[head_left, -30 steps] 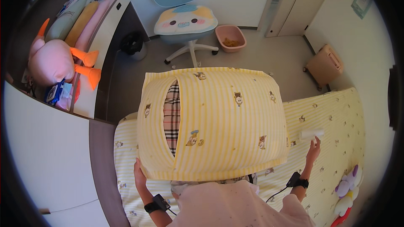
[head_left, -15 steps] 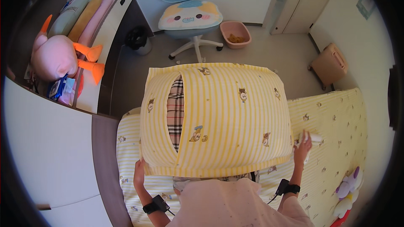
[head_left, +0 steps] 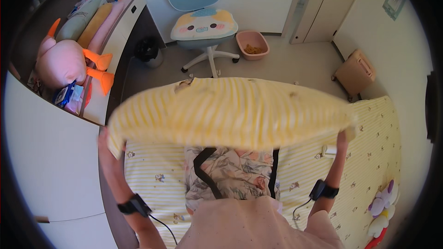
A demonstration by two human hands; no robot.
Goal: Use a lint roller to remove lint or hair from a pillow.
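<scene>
A pillow in a yellow-and-white striped case is held up in front of me, stretched wide and smeared by motion. My left hand is closed on its near left corner, and my right hand grips the right end. The fingers are partly hidden by the cloth. Beneath the pillow, patterned trousers with black stripes cover my lap. A small white object lies on the bed beside my right forearm; I cannot make out its kind.
I am on a bed with a striped sheet; plush toys lie at its right edge. Beyond stand a swivel chair, a pink basin, a black-lined bin and a tan suitcase. Left is a shelf with a pink plush.
The pillow has tipped from its broad face to a long, narrow edge, and its checked opening is out of sight. My left hand moved outward; my right hand has closed on the pillow's end.
</scene>
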